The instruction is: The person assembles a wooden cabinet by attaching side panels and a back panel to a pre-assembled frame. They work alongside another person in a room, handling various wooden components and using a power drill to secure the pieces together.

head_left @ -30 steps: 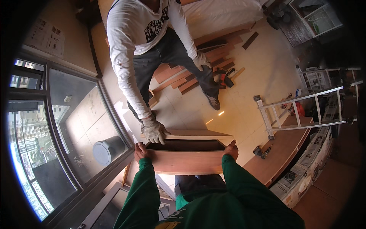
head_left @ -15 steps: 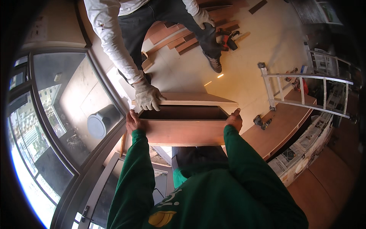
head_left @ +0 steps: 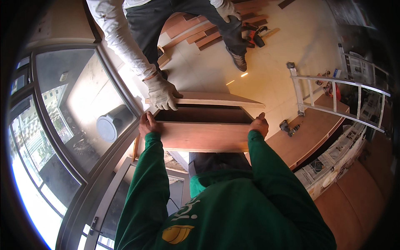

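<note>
In front of me is a reddish-brown wooden box (head_left: 204, 137), like a drawer or small cabinet, its dark inside showing through a long gap. My left hand (head_left: 148, 124) grips its left end, fingers wrapped over the edge. At the other end, my right hand (head_left: 259, 125) is closed round the right corner. Along the far side lies a wooden panel (head_left: 216, 98), tilted against the box. Another person's gloved hand (head_left: 162, 91) rests on the left part of that panel, fingertips at the gap.
A person in dark trousers (head_left: 146, 25) stands across from me. Wooden planks (head_left: 200, 35) and a red power tool (head_left: 255, 37) lie on the floor. To the right, a cordless drill (head_left: 287, 127) sits on a long wooden board (head_left: 291, 146), beside an aluminium ladder (head_left: 333, 110). Windows (head_left: 75, 108) stand left.
The box and both my hands sit slightly higher in the picture. The gap between box and panel looks a little wider. The person's gloved hand stays on the panel.
</note>
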A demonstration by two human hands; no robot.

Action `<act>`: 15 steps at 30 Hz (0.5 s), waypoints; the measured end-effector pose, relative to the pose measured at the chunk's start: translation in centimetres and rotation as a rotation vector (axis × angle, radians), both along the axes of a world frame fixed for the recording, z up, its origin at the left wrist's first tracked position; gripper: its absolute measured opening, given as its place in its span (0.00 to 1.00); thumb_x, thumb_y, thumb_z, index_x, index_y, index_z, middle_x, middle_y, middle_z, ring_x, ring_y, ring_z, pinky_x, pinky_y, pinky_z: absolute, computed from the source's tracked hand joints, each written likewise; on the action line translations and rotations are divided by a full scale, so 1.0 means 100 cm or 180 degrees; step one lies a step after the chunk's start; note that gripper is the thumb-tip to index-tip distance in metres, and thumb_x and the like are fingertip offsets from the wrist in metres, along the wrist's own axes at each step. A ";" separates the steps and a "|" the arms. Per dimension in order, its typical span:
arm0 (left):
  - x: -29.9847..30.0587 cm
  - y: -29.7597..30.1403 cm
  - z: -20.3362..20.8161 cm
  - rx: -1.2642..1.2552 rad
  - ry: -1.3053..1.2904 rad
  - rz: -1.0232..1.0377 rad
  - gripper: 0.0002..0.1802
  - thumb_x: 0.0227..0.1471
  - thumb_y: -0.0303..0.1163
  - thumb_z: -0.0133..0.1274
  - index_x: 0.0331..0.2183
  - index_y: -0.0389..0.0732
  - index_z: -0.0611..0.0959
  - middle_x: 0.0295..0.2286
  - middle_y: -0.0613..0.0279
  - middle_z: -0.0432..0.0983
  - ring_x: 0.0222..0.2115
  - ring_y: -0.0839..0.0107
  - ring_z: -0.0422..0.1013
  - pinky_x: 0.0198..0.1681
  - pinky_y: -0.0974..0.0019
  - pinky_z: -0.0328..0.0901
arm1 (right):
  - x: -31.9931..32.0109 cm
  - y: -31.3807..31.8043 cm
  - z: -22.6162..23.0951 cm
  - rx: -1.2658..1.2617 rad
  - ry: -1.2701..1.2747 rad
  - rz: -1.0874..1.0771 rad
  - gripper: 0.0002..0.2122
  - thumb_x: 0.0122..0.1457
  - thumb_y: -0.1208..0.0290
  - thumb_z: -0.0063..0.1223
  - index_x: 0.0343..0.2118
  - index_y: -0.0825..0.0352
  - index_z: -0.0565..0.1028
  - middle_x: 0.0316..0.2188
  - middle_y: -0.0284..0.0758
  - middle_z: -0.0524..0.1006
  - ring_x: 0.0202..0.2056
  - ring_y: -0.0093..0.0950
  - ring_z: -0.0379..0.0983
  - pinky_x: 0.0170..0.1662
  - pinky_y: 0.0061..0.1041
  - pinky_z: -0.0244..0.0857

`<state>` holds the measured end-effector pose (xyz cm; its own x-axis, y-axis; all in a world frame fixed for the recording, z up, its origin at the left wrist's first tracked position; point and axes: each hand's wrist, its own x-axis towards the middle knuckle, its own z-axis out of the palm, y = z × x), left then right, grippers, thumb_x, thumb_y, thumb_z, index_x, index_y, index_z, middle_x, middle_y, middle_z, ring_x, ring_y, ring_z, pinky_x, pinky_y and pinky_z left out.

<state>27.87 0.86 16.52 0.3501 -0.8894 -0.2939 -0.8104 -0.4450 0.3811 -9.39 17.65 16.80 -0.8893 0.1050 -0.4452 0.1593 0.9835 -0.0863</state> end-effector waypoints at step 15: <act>-0.001 -0.001 -0.002 -0.0163 -0.0044 -0.0240 0.21 0.57 0.49 0.42 0.31 0.43 0.81 0.27 0.48 0.77 0.31 0.46 0.73 0.35 0.49 0.65 | -0.004 -0.002 0.003 0.0129 -0.0101 0.0001 0.31 0.61 0.43 0.25 0.36 0.64 0.79 0.36 0.44 0.79 0.39 0.49 0.75 0.44 0.47 0.67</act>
